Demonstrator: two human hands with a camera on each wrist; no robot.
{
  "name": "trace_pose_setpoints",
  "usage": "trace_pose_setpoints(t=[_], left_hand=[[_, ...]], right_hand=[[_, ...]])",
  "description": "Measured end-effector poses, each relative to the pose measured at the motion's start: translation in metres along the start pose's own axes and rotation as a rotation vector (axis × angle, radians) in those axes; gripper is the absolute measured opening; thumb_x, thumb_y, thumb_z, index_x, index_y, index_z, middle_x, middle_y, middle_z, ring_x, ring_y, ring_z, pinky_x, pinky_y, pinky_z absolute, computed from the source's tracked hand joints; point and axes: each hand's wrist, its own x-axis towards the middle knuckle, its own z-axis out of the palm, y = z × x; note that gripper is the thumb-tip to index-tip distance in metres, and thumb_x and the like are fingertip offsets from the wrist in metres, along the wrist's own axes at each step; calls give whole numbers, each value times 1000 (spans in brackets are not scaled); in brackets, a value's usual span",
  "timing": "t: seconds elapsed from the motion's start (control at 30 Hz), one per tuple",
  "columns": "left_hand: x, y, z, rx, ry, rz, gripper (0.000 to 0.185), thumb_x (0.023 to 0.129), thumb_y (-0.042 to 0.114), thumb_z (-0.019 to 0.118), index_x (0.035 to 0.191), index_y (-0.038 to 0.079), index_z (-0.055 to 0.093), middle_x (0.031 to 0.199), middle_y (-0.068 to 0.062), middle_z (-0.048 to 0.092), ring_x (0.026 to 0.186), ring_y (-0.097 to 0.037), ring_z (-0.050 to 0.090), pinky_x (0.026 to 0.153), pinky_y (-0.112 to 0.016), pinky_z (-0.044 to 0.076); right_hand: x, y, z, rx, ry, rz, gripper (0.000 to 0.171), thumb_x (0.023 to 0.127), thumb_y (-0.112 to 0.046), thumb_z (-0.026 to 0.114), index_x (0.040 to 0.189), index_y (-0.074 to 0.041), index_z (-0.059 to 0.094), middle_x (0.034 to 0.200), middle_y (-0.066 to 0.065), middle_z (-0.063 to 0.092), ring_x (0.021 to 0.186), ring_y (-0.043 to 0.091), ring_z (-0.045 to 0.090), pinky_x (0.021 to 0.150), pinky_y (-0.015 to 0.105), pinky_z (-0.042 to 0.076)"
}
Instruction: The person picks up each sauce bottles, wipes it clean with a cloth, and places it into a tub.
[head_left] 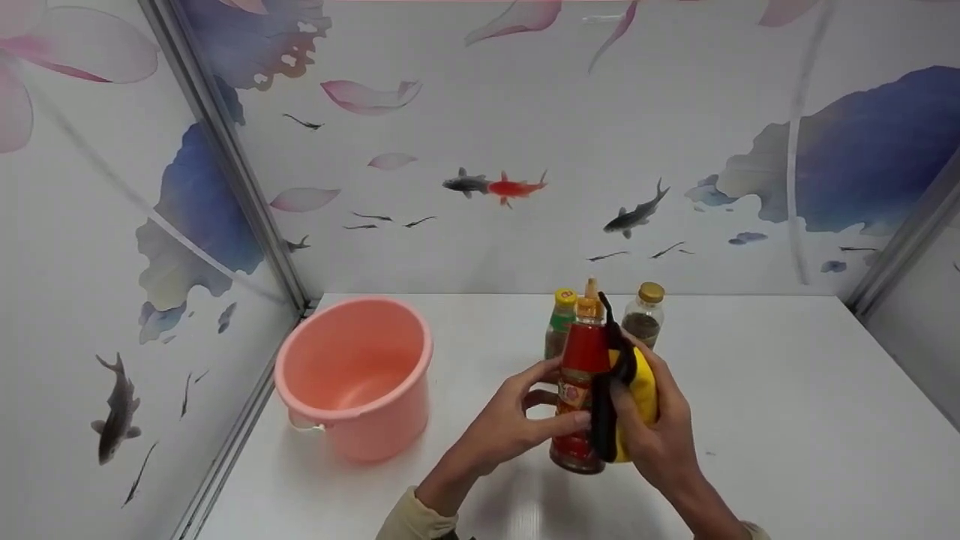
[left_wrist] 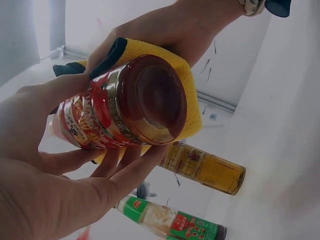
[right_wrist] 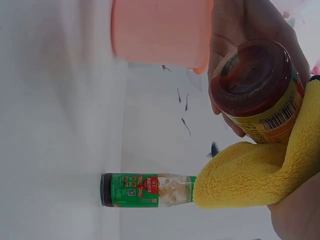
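Note:
A red-labelled sauce bottle (head_left: 576,390) is held up off the table, its base tilted toward both wrist cameras. My left hand (head_left: 510,420) grips it from the left, thumb across the front. On its right side my right hand (head_left: 664,420) holds a yellow cloth with dark edging (head_left: 643,386) against the glass. The cloth (left_wrist: 195,95) wraps partly round the bottle (left_wrist: 100,112) in the left wrist view. In the right wrist view the yellow cloth (right_wrist: 245,175) lies beside the bottle's base (right_wrist: 252,75); the right fingers are largely hidden there.
Behind the hands stand a green-labelled bottle with a yellow cap (head_left: 561,322) and a gold-capped glass bottle (head_left: 645,315). A pink bucket (head_left: 409,420) stands on the left of the white table (head_left: 787,420). Printed panels (head_left: 480,255) enclose the back and sides.

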Motion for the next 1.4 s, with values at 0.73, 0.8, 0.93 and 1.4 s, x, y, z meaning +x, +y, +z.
trace_pose_setpoints(t=[0.73, 0.8, 0.93, 1.4], left_hand=[[2, 1, 5, -36, 178, 75, 67, 97, 36, 83, 155, 29, 50, 147, 4, 62, 130, -21, 66, 116, -45, 55], [2, 1, 5, -41, 190, 83, 67, 97, 36, 83, 156, 30, 50, 150, 5, 61, 132, -20, 65, 117, -45, 54], [2, 1, 5, -69, 213, 107, 68, 99, 36, 81, 158, 30, 49, 151, 2, 59, 133, -21, 64, 118, -44, 54], [2, 0, 3, -190, 268, 136, 67, 103, 32, 77, 162, 29, 45, 148, -6, 57, 135, -26, 63, 114, -44, 56]], right_hand=[[0, -7, 2, 24, 1, 51, 61, 107, -5, 64, 163, -23, 47, 139, 1, 65, 104, 19, 65, 90, 23, 60], [-1, -7, 3, 31, 6, 57, 61, 107, -4, 66, 162, -24, 48, 137, 0, 66, 103, 19, 65, 88, 24, 61], [-1, -8, 4, 44, 6, 50, 61, 106, -1, 66, 161, -23, 50, 135, -2, 67, 100, 20, 66, 86, 25, 62], [-3, -3, 4, 36, -61, 9, 62, 105, -1, 66, 162, -18, 48, 141, 5, 65, 103, 19, 67, 88, 26, 63]])
